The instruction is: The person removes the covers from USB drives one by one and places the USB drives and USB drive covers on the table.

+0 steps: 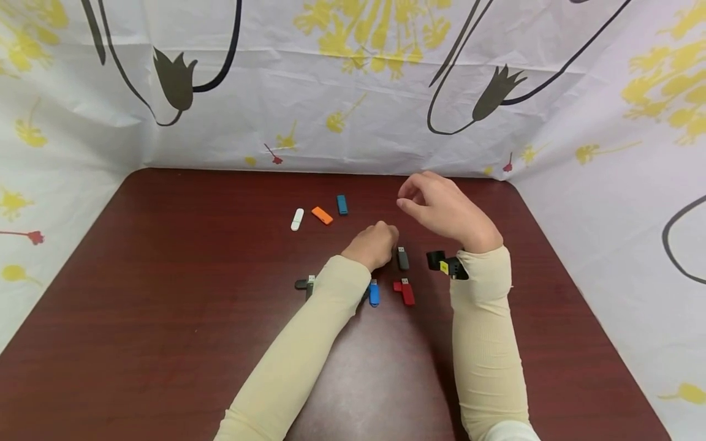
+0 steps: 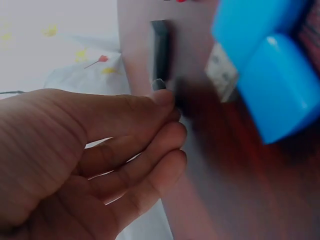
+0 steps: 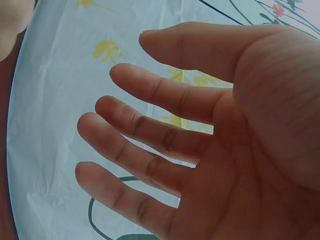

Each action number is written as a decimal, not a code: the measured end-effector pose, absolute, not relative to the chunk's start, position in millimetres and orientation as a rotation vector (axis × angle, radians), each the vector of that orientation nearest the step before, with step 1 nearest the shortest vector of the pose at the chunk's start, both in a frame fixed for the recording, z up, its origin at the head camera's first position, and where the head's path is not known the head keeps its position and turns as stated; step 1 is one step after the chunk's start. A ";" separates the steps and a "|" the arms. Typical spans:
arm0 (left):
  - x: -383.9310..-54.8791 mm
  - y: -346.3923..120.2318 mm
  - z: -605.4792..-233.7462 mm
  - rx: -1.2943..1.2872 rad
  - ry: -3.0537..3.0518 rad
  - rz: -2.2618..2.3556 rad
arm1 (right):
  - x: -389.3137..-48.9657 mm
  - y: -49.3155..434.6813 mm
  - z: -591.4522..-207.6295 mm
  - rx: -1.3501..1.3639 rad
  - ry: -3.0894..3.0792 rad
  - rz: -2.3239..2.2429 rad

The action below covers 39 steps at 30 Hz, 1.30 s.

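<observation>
My left hand (image 1: 375, 244) reaches low over the middle of the table. In the left wrist view its thumb and index finger pinch a small dark piece (image 2: 158, 84), mostly hidden by the fingertips. Just to the right of this hand lies a dark grey USB stick (image 1: 403, 260) with its metal plug bare. Nearer the front are a blue USB stick (image 1: 374, 294) and a red one (image 1: 408, 294), both with plugs showing. My right hand (image 1: 449, 205) is raised on the right, holding nothing, its fingers apart and slightly bent in the right wrist view.
Farther back lie a white USB stick (image 1: 297, 219), an orange one (image 1: 322, 215) and a teal one (image 1: 342, 204). Left of my left sleeve, a black USB stick (image 1: 309, 288) is partly covered. A patterned white cloth (image 1: 342, 141) hangs behind the dark wooden table (image 1: 165, 294).
</observation>
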<state>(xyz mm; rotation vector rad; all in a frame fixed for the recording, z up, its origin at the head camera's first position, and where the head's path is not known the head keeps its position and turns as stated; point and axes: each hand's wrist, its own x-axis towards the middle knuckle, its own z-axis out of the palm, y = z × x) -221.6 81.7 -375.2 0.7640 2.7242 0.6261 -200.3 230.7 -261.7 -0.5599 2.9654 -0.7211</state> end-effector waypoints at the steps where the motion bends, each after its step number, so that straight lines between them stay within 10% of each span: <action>1: -221.4 82.0 -376.1 0.767 2.724 0.635 | -200.2 230.6 -261.4 -0.558 2.965 -0.722; 24: -214.2 75.0 -359.1 0.766 2.748 0.743 | -199.7 234.6 -260.8 -0.542 2.973 -0.706; 39: -195.3 -19.2 -307.5 0.541 3.035 0.797 | -202.8 229.7 -263.4 -0.541 2.975 -0.702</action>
